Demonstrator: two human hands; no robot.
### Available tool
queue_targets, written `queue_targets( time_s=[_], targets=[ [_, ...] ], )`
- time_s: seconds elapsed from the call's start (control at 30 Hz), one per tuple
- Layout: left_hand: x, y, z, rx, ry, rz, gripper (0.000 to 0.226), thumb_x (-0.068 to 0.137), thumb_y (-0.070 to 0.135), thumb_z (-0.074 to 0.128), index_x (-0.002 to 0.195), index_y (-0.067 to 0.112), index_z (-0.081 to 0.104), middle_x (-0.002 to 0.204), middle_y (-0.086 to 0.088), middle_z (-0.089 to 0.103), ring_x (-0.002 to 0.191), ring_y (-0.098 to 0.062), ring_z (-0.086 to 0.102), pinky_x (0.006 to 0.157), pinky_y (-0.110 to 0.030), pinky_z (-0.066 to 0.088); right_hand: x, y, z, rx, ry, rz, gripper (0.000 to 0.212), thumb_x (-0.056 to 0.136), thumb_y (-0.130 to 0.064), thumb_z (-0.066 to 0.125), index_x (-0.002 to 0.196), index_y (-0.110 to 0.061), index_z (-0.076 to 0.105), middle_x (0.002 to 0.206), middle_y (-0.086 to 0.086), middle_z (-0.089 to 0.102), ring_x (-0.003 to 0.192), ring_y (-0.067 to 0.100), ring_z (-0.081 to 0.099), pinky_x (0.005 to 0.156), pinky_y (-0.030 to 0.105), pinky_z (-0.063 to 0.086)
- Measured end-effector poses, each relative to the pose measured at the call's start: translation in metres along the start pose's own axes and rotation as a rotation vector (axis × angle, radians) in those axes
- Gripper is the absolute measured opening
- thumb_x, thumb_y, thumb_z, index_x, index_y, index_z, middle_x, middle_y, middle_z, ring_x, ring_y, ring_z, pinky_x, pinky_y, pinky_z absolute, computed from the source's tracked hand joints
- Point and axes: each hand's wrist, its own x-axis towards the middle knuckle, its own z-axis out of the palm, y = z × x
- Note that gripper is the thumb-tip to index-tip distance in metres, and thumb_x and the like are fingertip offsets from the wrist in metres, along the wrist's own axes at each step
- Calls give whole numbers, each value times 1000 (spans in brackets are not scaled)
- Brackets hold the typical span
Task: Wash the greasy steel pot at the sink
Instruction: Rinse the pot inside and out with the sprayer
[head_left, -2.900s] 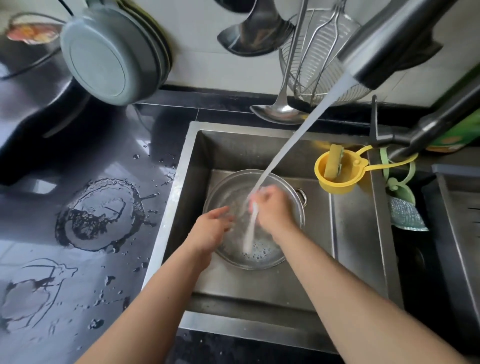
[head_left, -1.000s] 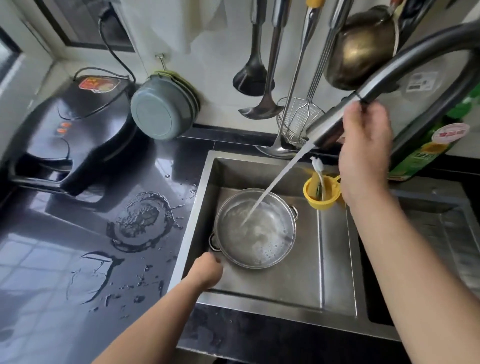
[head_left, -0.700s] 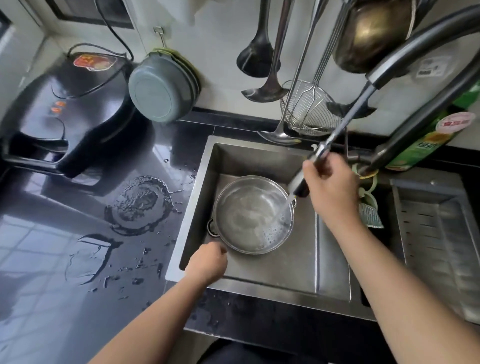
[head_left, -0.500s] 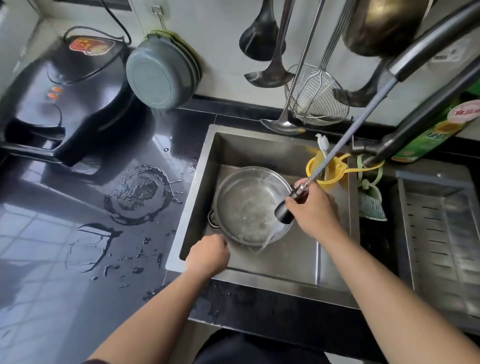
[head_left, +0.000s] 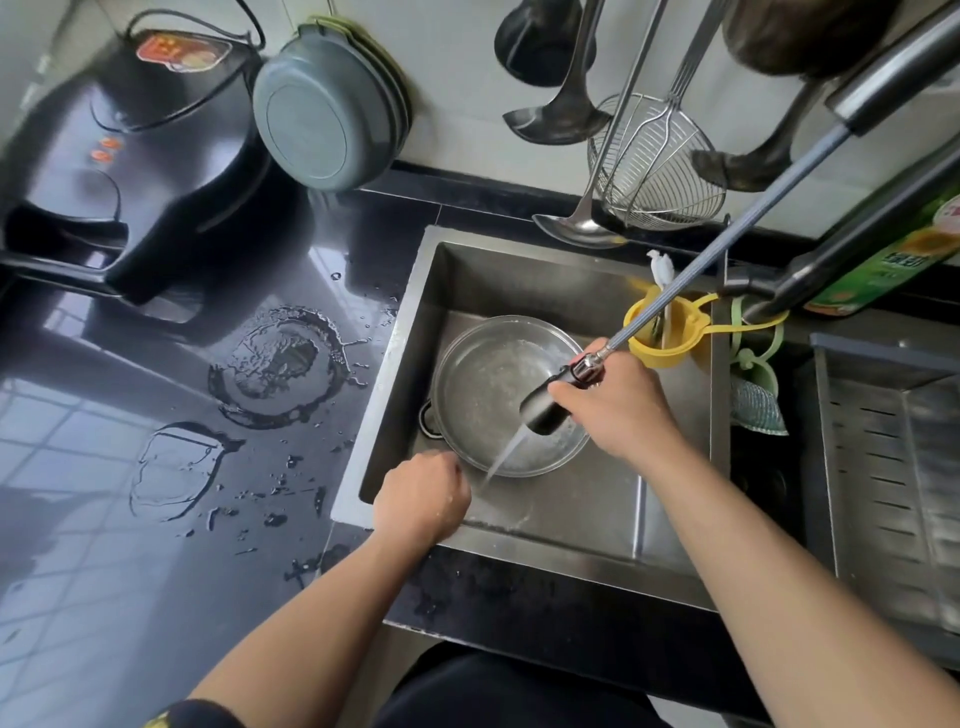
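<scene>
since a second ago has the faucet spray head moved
Yes. The right hand has pulled the spray head down off the faucet neck, hose trailing, to just above the pot in the sink.

A home kitchen — a steel sink (head_left: 675, 540) set in a wet black counter (head_left: 156, 519), with ladles (head_left: 566, 111) and a wire skimmer (head_left: 657, 166) hanging on the white wall. A black electric griddle (head_left: 119, 171) and a grey pan (head_left: 322, 109) sit at the back — dish soap (head_left: 893, 260) beside the tap.
</scene>
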Motion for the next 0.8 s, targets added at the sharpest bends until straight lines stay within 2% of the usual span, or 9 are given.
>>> queue_targets(
  time_s=[0.1, 0.2, 0.3, 0.37, 0.57, 0.7, 0.8],
  targets=[
    [-1, 0, -1, 5, 7, 30, 29, 95, 34, 41, 90, 19, 66, 100, -1, 71, 87, -33, 67, 74, -39, 54, 2, -4, 8, 100, 7, -17, 17, 77, -33, 75, 82, -23, 62, 79, -1, 72, 78, 22, 71, 70, 37, 59],
    [-1, 0, -1, -6, -8, 22, 29, 94, 34, 40, 89, 19, 64, 100, -2, 71, 87, -34, 67, 76, -41, 56, 3, -9, 11, 130, 24, -57, 16, 79, -28, 75, 82, -25, 60, 78, -2, 71, 80, 21, 71, 67, 32, 55],
    [-1, 1, -1, -5, -7, 22, 28, 94, 34, 39, 87, 19, 62, 100, -2, 71, 87, -35, 67, 75, -41, 55, 7, -14, 14, 153, 28, -90, 18, 79, -26, 75, 84, -24, 58, 76, -3, 71, 79, 21, 71, 74, 42, 60],
    [0, 1, -1, -2, -1, 28, 28, 95, 34, 40, 87, 18, 61, 99, -2, 71, 88, -35, 67, 73, -39, 53, 10, -18, 16, 169, 24, -82, 20, 77, -28, 76, 84, -24, 58, 77, -3, 71, 78, 22, 72, 75, 46, 61],
    [-1, 1, -3, 5, -12, 43, 26, 96, 34, 39, 84, 20, 57, 100, -4, 70, 89, -35, 67, 74, -39, 51, 18, -26, 24, 235, 34, -62, 24, 73, -32, 79, 86, -27, 59, 80, -4, 72, 81, 20, 73, 75, 47, 62],
    [-2, 0, -4, 5, -25, 45, 26, 95, 35, 39, 83, 19, 57, 101, -5, 70, 90, -35, 67, 75, -40, 52, 26, -34, 29, 246, 60, -52, 27, 68, -42, 76, 86, -35, 57, 78, -4, 72, 80, 21, 73, 73, 52, 61],
    [0, 1, -4, 13, -48, 27, 27, 94, 34, 38, 87, 19, 60, 103, -6, 71, 91, -37, 67, 74, -40, 50, 35, -39, 32, 266, 104, -48, 28, 67, -43, 75, 85, -34, 56, 76, -5, 72, 79, 21, 73, 74, 50, 61]
  ],
)
